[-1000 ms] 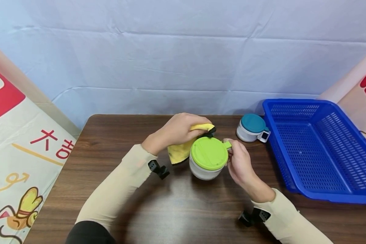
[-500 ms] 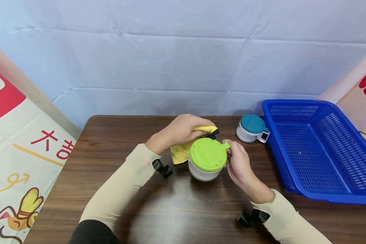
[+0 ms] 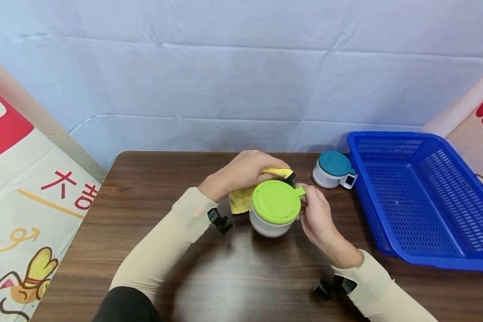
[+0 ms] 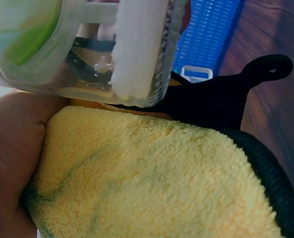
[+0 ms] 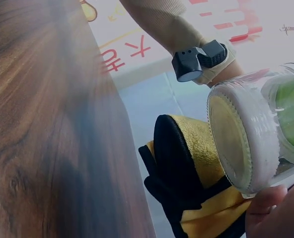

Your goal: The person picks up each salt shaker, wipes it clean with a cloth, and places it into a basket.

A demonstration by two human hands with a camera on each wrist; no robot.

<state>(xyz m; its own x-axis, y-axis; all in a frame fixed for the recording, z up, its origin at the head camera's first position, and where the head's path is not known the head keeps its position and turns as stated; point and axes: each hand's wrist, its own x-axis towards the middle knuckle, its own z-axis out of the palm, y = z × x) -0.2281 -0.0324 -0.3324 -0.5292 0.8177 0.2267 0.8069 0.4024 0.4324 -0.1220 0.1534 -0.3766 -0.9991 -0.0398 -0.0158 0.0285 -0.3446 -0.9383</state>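
Observation:
My right hand (image 3: 317,214) grips the handle of a clear seasoning jar (image 3: 270,229) with a lime-green lid (image 3: 276,202). White contents show through the jar (image 4: 139,52) in the left wrist view. From the right wrist, the ribbed base of the jar (image 5: 231,144) is visible, raised off the table. My left hand (image 3: 247,167) holds a yellow cloth (image 3: 240,202) with black edging against the jar's far left side. Close under the jar in the left wrist view spreads the fluffy cloth (image 4: 152,168), a black loop at its corner. The left fingertips are hidden behind cloth and lid.
A second seasoning jar (image 3: 333,169) with a teal lid stands at the back right, its handle toward a blue plastic basket (image 3: 410,210). The brown wooden table (image 3: 153,192) ends at a pale cloth backdrop (image 3: 241,89). Printed sheets hang at both sides.
My left hand has slid a little to the right with the yellow cloth along the jar's far side. My right hand and the jar stay almost in place.

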